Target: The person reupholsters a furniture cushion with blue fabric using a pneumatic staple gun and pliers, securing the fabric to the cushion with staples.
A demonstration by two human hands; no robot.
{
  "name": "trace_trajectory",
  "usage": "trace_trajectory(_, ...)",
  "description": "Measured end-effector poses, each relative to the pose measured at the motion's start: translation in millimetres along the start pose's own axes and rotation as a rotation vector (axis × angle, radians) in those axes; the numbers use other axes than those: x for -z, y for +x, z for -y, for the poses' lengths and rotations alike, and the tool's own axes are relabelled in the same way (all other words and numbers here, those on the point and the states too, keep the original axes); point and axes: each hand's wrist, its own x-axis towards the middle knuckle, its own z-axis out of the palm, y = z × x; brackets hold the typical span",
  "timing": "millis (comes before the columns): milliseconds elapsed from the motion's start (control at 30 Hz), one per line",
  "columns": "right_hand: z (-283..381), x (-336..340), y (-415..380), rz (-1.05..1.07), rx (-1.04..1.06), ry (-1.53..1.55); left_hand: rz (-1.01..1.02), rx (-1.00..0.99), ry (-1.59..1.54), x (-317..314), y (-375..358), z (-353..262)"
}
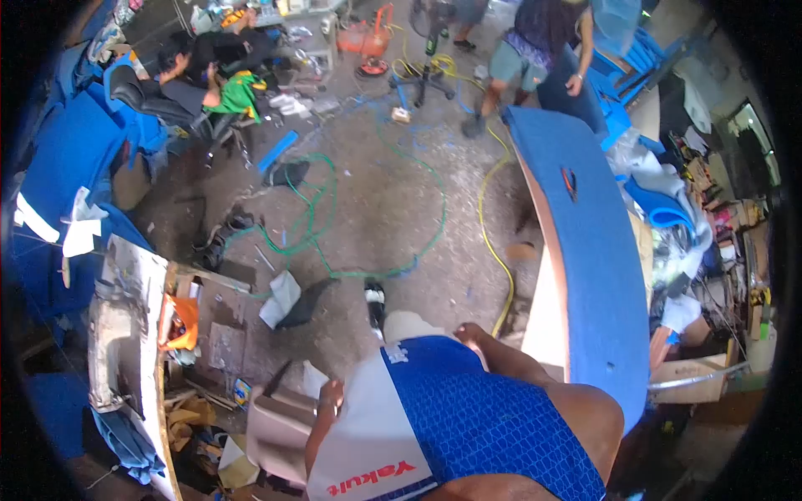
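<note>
Blue/white jersey (468, 417) fills the bottom; left hand (330, 392) rests on a beige box (280, 426), right hand (469, 334) sits nr the blue-covered board (593, 250) — can't tell grip on either tbh.

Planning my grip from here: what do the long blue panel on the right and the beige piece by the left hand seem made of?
Blue panel: matte blue fabric or foam over a pale board, whose edge shows tan. Beige piece touched by the left hand: smooth, faintly glossy, likely vinyl-covered padding; uncertain.

one head-worn fisheye view looks steeply down from high over the wearer's torso at a cluttered workshop floor (368, 209).
</note>
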Motion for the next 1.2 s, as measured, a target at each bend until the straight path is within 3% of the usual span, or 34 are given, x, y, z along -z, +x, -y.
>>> trace_trajectory(33, -18, -8, 38, 0.093, 0.185, -0.286, 0.140, 0.072, 0.211, 17, -7, 13)
trace_trajectory(67, 13, 26, 38, 0.242, -0.176, 0.010, 0.121, 0.055, 0.240, 33, -14, 29)
trace_trajectory(100, 45, 53, 38, 0.202, -0.188, -0.080, 0.143, 0.428, -0.175, 42, -14, 41)
trace_trajectory(167, 41, 54, 106, 0.345, 0.067, -0.500, 0.048, 0.558, -0.273, 65, -18, 60)
trace_trajectory(200, 91, 94, 110, 0.393, 0.292, -0.800, 0.005, 0.547, -0.247, 73, -12, 70)
trace_trajectory(267, 57, 49, 208, 0.033, 0.033, -0.085, -0.069, 0.528, -0.234, 83, 4, 81)
trace_trajectory(300, 106, 97, 199, 0.107, 0.046, -0.136, -0.094, 0.511, -0.236, 85, 13, 81)
trace_trajectory(333, 127, 116, 210, -0.020, 0.224, -0.021, -0.121, 0.482, -0.235, 90, 27, 78)
trace_trajectory(367, 168, 147, 211, 0.048, 0.294, -0.062, -0.154, 0.425, -0.198, 95, 42, 73)
trace_trajectory(433, 237, 178, 216, 0.015, 0.383, 0.046, -0.270, 0.225, 0.000, 102, 78, 62)
trace_trajectory(467, 255, 182, 221, -0.070, 0.394, 0.194, -0.240, 0.207, -0.099, 112, 91, 55)
trace_trajectory(600, 291, 187, 228, -0.156, 0.420, 0.119, -0.088, 0.129, -0.325, 158, 149, 67)
trace_trajectory(667, 287, 178, 227, -0.090, 0.368, -0.118, -0.026, 0.069, -0.300, 198, 176, 82)
trace_trajectory(700, 259, 147, 233, -0.229, 0.346, -0.021, -0.005, 0.046, -0.279, 221, 190, 90)
trace_trajectory(767, 252, 138, 206, -0.025, 0.172, -0.207, 0.024, 0.028, -0.236, 268, 214, 111)
trace_trajectory(833, 223, 98, 186, 0.039, -0.076, -0.215, 0.043, 0.022, -0.201, 313, 238, 131)
trace_trajectory(867, 206, 78, 180, 0.075, 0.012, -0.360, 0.055, 0.020, -0.180, 333, 248, 138)
trace_trajectory(1000, 205, 18, 135, 0.101, -0.324, -0.056, 0.105, -0.039, -0.048, 415, 302, 159)
trace_trajectory(1200, 275, -40, 109, 0.069, -0.360, 0.228, 0.197, -0.167, 0.113, 474, 364, 155)
